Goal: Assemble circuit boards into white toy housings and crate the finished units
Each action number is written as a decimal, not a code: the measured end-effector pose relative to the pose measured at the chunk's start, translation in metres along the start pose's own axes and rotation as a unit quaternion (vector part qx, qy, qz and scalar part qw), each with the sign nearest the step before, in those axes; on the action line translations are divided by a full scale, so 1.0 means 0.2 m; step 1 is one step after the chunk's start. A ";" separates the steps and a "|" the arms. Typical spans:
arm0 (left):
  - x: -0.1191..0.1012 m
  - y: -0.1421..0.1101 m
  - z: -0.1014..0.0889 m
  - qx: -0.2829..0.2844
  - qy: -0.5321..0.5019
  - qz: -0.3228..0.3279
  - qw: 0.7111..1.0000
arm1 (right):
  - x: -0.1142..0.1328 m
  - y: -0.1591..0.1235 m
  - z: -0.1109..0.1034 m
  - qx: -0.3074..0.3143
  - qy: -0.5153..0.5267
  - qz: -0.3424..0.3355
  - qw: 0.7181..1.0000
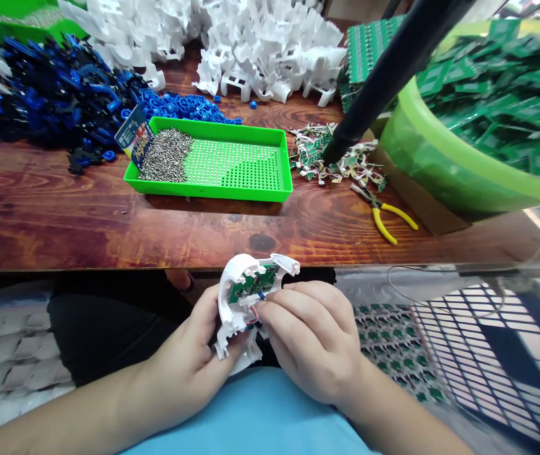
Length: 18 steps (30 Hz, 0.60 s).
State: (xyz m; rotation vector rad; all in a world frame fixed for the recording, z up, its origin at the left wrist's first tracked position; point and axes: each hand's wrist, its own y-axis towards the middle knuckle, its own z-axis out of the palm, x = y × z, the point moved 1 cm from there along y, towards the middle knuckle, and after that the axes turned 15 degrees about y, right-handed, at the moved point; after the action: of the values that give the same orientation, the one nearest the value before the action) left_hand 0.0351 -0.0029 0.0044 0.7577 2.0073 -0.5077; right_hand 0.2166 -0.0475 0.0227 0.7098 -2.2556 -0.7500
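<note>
left hand (198,351) gripped the white plastic shell (225,294), right hand (314,335) pinched the wires (253,314), circuit board (253,283) looked seated, shell wasn't closed yet

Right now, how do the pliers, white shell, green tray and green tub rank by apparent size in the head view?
1. Green tub, cut off by the frame
2. Green tray
3. White shell, partly covered; being nearer the camera may enlarge it
4. Pliers
</note>
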 end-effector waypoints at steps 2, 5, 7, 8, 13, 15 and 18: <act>0.00 0.00 0.00 -0.004 0.010 0.007 1.000 | 0.00 0.00 -0.01 -0.002 0.007 -0.009 1.000; 0.01 -0.01 0.00 -0.011 0.029 0.016 0.999 | 0.00 0.01 -0.01 0.008 0.001 -0.003 1.000; 0.01 -0.01 0.00 -0.010 0.033 0.019 0.999 | 0.01 0.01 -0.02 0.017 -0.002 0.006 1.000; 0.01 -0.01 0.00 -0.010 0.033 0.022 0.999 | 0.01 0.02 -0.02 0.023 0.002 0.010 1.000; -0.01 0.01 -0.06 0.015 0.038 0.061 0.997 | 0.03 0.04 -0.05 0.048 0.043 0.037 0.997; -0.02 0.02 -0.09 0.061 0.055 0.087 0.993 | 0.04 0.05 -0.07 0.070 0.051 0.054 0.995; -0.04 0.04 -0.13 0.110 0.096 0.110 0.983 | 0.06 0.05 -0.09 0.102 0.044 0.090 0.990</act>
State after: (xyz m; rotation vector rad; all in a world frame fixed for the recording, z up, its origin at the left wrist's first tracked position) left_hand 0.0276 0.0175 0.0236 1.1892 2.0295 -0.5480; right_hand 0.2188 -0.0528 0.0455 0.6099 -2.2989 -0.3974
